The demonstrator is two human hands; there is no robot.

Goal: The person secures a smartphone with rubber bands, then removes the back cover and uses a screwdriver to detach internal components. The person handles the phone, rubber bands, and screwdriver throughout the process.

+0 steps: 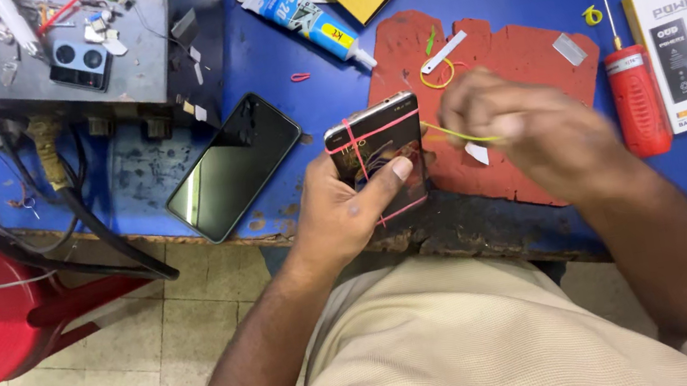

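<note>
The left hand (345,211) holds a phone (378,157) over the bench (319,96) edge, fingers wrapped round it. Pink rubber bands (361,155) already cross it. The right hand (527,132) pinches a stretched yellow rubber band (456,135), not yet on

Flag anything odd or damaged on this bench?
The red mat is ragged, with chunks missing along its edges. The blue bench top is scuffed and stained near its front edge. The phone in the left hand is bound with rubber bands; the right hand pulls a yellow band.
</note>
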